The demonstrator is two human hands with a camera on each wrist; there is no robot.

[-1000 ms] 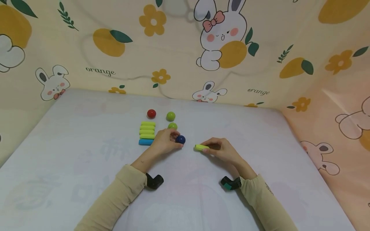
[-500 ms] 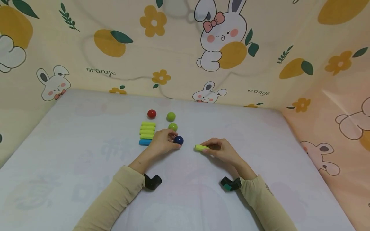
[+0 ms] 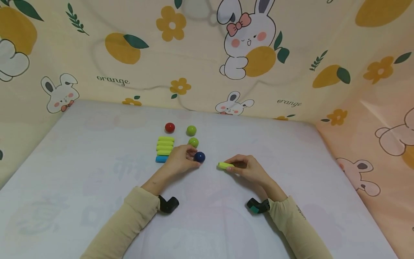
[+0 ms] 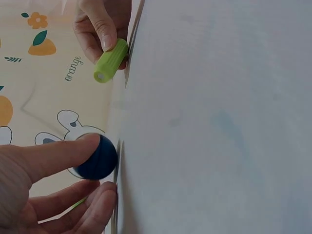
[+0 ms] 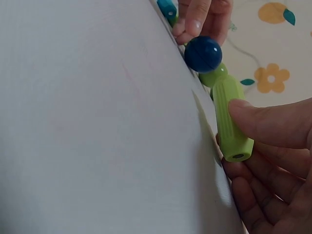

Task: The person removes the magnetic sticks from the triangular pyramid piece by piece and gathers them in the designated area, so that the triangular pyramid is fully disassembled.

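Note:
In the head view my left hand [image 3: 180, 159] holds a dark blue ball [image 3: 199, 157] at its fingertips, low over the table. The left wrist view shows the thumb [image 4: 73, 153] on the ball, with the other fingers curled near its lower side. To the right, my right hand [image 3: 251, 168] pinches a yellow-green ribbed rod [image 3: 224, 165] between thumb and fingers. A small hole shows in the rod's end in the right wrist view. Ball and rod are apart, their near ends facing each other across a short gap.
Behind the left hand lie several yellow-green rods [image 3: 165, 145] in a stack-like row, with a blue rod [image 3: 161, 159] nearest. Beyond are a red ball [image 3: 169, 127] and two green balls, one farther [image 3: 191, 130], one nearer [image 3: 193, 142]. A patterned cloth [image 3: 200, 54] walls the white table [image 3: 207, 223].
My left hand has shifted slightly left with the blue ball, widening the gap to the rod. The right hand and its rod have stayed in place.

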